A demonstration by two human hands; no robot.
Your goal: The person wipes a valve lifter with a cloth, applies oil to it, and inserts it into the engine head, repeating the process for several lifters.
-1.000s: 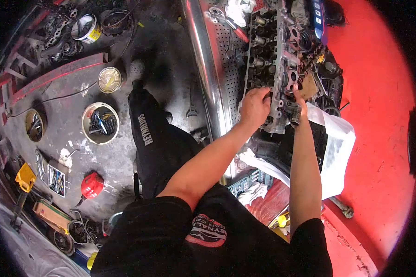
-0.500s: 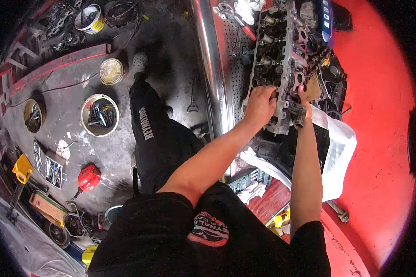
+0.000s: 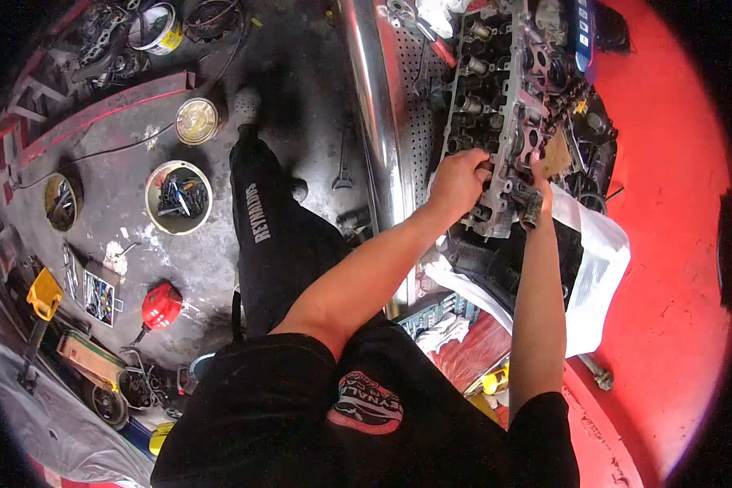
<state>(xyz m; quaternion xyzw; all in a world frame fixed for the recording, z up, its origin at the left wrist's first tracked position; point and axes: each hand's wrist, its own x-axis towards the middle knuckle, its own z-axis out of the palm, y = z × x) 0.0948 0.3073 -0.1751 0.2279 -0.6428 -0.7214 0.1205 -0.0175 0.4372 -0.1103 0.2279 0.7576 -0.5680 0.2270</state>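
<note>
A metal engine cylinder head (image 3: 508,89) lies lengthwise on the bench, its row of valve bores facing up. My left hand (image 3: 460,180) is closed over the near end of it, thumb and fingers pinched together at a bore. A small dark part seems to be at the fingertips, but I cannot make it out. My right hand (image 3: 542,191) grips the right side of the cylinder head by a port flange, with most of its fingers hidden beneath. A short pipe outlet (image 3: 529,210) sticks out beside the right wrist.
A perforated metal tray (image 3: 415,130) with red-handled pliers (image 3: 442,52) lies left of the cylinder head. White sheeting (image 3: 598,268) hangs at the right. On the floor are a bucket of metal parts (image 3: 179,198), a red funnel-like container (image 3: 162,307) and a wrench (image 3: 343,167).
The view has shifted slightly. My left hand stays at the same end of the cylinder head with its fingers drawn in a little tighter; my right hand keeps its place.
</note>
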